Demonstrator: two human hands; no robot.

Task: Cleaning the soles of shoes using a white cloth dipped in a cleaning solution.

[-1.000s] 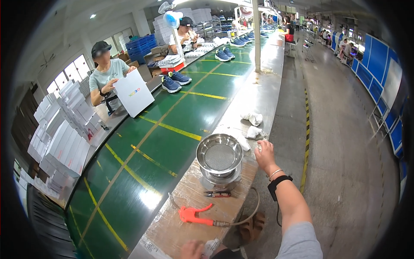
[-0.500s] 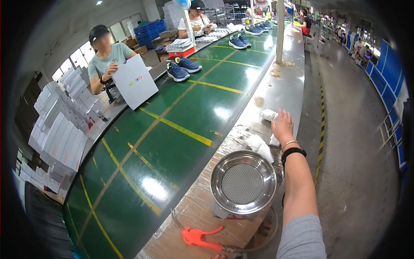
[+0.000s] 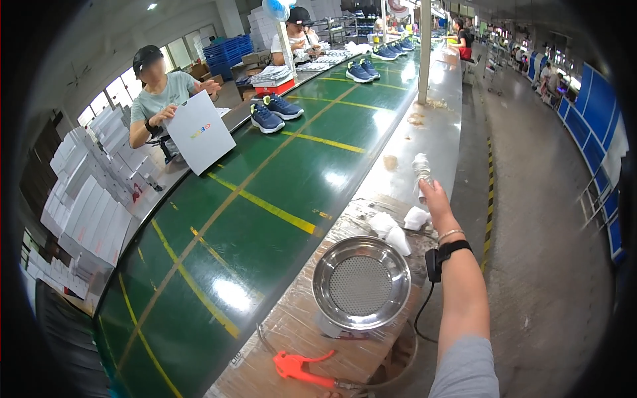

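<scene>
My right hand (image 3: 434, 201) is closed around the lower end of a white wrapped roll (image 3: 421, 167), which stands up from my fist above the metal ledge. Its surface looks wound or twisted, like cloth or cord. Two crumpled white wads lie near that hand: one wad (image 3: 417, 217) just below it, a longer wad (image 3: 390, 232) to the left. Closer to me is a round steel dish (image 3: 319, 278) with a perforated plate (image 3: 361, 285) inside. A red air blow gun (image 3: 298, 368) rests on the plastic-wrapped board. Only a sliver of my left hand shows at the lower edge; its fingers are hidden.
A green conveyor belt (image 3: 265, 229) runs along my left, carrying several blue sneakers (image 3: 267, 119). Across it, a co-worker (image 3: 159, 99) steadies a white box (image 3: 200, 136). A post (image 3: 424, 53) rises from the ledge. An air hose (image 3: 391, 379) curls beside the board.
My right hand has taken up the white roll from the ledge and turned it upright. The co-worker's one hand has come off the box. The view has shifted slightly.
</scene>
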